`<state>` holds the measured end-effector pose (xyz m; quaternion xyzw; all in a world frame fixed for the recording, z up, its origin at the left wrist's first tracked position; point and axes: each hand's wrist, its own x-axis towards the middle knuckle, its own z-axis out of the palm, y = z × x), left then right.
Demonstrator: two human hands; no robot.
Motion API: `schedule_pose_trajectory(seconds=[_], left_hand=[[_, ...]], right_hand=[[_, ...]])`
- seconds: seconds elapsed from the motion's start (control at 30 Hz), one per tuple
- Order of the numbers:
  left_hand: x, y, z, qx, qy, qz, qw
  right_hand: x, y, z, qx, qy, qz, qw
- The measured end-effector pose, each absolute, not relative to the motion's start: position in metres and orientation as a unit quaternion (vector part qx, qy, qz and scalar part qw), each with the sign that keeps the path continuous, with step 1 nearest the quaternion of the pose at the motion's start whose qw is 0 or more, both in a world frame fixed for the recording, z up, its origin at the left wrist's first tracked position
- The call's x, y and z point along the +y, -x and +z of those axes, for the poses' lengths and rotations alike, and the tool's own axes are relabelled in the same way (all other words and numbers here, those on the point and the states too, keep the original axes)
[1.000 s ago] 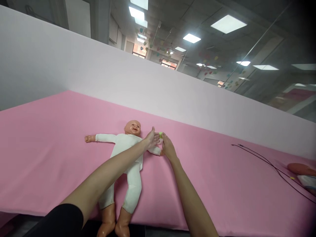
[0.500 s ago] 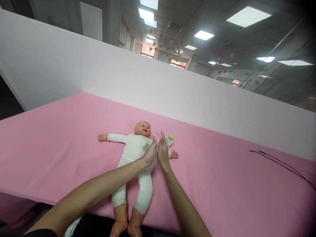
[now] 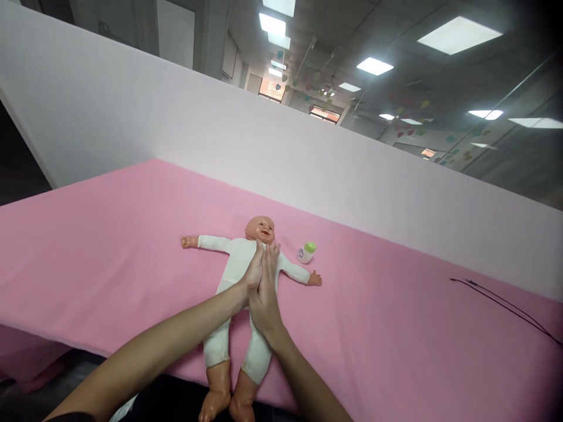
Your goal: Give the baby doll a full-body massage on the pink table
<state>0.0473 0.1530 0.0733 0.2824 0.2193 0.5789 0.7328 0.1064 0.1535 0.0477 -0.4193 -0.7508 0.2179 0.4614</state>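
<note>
A baby doll (image 3: 236,258) in a white cloth suit lies on its back, arms spread, its bare feet towards me. Over its chest, my left hand (image 3: 253,272) and my right hand (image 3: 265,293) are pressed palm to palm with fingers stretched out. Nothing shows between the palms, though their inner sides are hidden. Whether they touch the doll I cannot tell. To the right of the doll's head, above its outstretched arm, sits a small white bottle (image 3: 304,254) with a green cap.
Pink cloth (image 3: 378,328) covers the table. A low white partition (image 3: 308,158) runs along its back and left sides. Thin black cables (image 3: 501,302) lie at the right. Ceiling lights and hanging paper decorations show beyond the partition.
My joined hands have moved left, from beside the bottle to over the doll's chest. The bottle and the doll's right-side arm now show fully. The camera view has shifted slightly.
</note>
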Motion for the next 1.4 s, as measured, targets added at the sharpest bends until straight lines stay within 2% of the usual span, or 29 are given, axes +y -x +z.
schedule_pose_trajectory(seconds=[0.1, 0.27, 0.47, 0.57, 0.7, 0.8, 0.9, 1.0, 1.23, 1.4], left_hand=[[0.144, -0.051, 0.07, 0.231, -0.253, 0.571, 0.746], [0.147, -0.035, 0.078, 0.193, -0.255, 0.528, 0.787], [0.153, -0.037, 0.075, 0.2, -0.223, 0.547, 0.782], [0.145, -0.037, 0.071, 0.186, -0.256, 0.512, 0.799], [0.154, -0.008, 0.071, 0.168, -0.331, 0.49, 0.789], [0.175, 0.025, 0.072, 0.226, -0.446, 0.54, 0.677], [0.195, 0.055, 0.064, 0.376, -0.566, 0.585, 0.444], [0.207, 0.07, 0.042, 0.489, -0.636, 0.54, 0.254], [0.218, 0.083, -0.01, 0.544, -0.773, 0.314, 0.091], [0.222, 0.11, -0.017, 0.644, -0.712, 0.28, 0.011]], right_hand=[[0.156, -0.107, 0.059, -0.762, 0.4, 0.203, 0.467], [0.167, -0.118, 0.06, -0.694, 0.47, 0.261, 0.479], [0.149, -0.107, 0.055, -0.766, 0.406, 0.185, 0.463], [0.163, -0.117, 0.064, -0.758, 0.424, 0.178, 0.463], [0.183, -0.143, 0.06, -0.716, 0.473, 0.228, 0.461], [0.192, -0.163, 0.047, -0.694, 0.493, 0.255, 0.458], [0.204, -0.176, 0.034, -0.688, 0.526, 0.234, 0.443], [0.218, -0.177, 0.02, -0.703, 0.535, 0.197, 0.425], [0.237, -0.175, -0.02, -0.771, 0.532, 0.148, 0.318], [0.234, -0.209, -0.021, -0.76, 0.601, 0.02, 0.247]])
